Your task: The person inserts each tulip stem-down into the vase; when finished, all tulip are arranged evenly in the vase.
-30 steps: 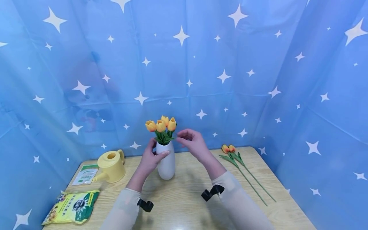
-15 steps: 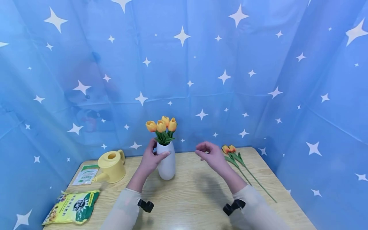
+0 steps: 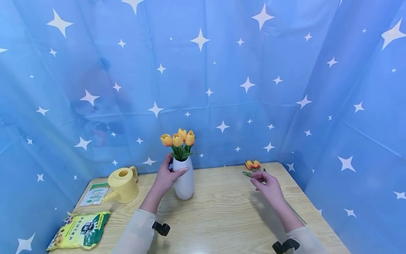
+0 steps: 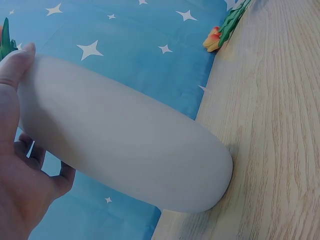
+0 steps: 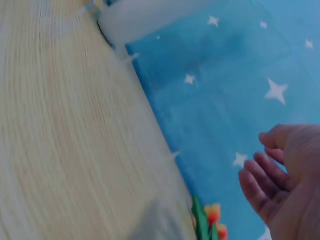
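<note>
In the head view my left hand (image 3: 164, 179) grips the upper part of a white vase (image 3: 184, 183) standing on the table. Several orange-yellow tulips (image 3: 177, 140) with green leaves stick up out of it. The left wrist view shows the thumb and fingers wrapped about the neck of the vase (image 4: 130, 135). My right hand (image 3: 270, 190) hovers over two orange tulips (image 3: 249, 164) lying at the table's right side, hiding much of their stems. In the right wrist view that hand (image 5: 295, 185) has loosely bent fingers, with nothing between them and the tulips (image 5: 212, 215) apart from it.
On the left of the wooden table (image 3: 219, 211) stand a yellow watering can (image 3: 123, 185), a small white-green packet (image 3: 94, 194) and a yellow-green bag (image 3: 79, 230). A blue curtain (image 3: 203, 88) with white stars hangs behind the table and along both sides.
My right hand has moved from beside the vase's flowers, rightward and down, to above the two lying tulips. The left hand and the vase have stayed in place.
</note>
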`<state>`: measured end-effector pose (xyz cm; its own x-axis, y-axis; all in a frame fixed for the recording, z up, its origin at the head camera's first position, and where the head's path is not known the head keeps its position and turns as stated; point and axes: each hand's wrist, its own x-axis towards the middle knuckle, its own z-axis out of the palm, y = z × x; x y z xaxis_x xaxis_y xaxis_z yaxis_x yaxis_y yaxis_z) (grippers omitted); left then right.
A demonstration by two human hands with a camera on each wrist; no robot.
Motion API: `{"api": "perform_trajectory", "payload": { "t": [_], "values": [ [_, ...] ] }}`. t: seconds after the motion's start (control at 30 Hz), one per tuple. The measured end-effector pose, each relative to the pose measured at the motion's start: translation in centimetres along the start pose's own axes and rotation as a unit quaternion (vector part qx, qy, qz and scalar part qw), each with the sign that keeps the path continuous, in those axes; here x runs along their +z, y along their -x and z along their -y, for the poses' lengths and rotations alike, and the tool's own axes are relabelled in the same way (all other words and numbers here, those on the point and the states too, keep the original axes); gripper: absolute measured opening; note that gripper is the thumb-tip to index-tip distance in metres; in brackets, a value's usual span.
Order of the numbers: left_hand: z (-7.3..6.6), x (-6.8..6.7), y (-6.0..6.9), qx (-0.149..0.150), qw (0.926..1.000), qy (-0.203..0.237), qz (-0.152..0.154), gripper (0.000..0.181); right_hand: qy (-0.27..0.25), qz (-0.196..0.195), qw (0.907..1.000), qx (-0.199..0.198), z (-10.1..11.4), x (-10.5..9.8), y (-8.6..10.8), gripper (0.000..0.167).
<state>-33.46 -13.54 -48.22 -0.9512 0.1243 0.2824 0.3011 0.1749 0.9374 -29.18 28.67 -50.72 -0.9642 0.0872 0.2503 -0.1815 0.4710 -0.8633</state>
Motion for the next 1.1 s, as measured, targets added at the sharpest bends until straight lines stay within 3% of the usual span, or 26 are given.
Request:
{"api": "perform_trajectory", "payload": {
  "t": [0.13, 0.3, 0.5, 0.83, 1.1],
  "values": [
    [-0.1, 0.0, 0.1, -0.002, 1.0000, 0.002, -0.001, 0.069, 0.023, -0.013, 0.9996, 0.011, -1.5, -1.1, 0.3, 0.026],
    [-0.2, 0.0, 0.1, -0.002, 1.0000, 0.004, -0.001, 0.068, 0.092, -0.031, 0.9952, 0.013, -3.1, -2.0, 0.4, 0.024],
    [0.0, 0.0, 0.0, 0.002, 1.0000, 0.006, 0.000, 0.068, 0.137, -0.042, 0.9897, -0.001, -4.6, -2.5, 0.3, 0.024],
    [-0.1, 0.1, 0.1, 0.001, 1.0000, 0.007, 0.000, 0.068, 0.186, -0.012, 0.9823, 0.022, -6.7, -1.8, 0.1, 0.044],
    [0.0, 0.1, 0.1, -0.001, 1.0000, 0.005, 0.000, 0.068, 0.219, -0.010, 0.9757, 0.012, -7.9, -1.3, -0.2, 0.043]
  ]
}}
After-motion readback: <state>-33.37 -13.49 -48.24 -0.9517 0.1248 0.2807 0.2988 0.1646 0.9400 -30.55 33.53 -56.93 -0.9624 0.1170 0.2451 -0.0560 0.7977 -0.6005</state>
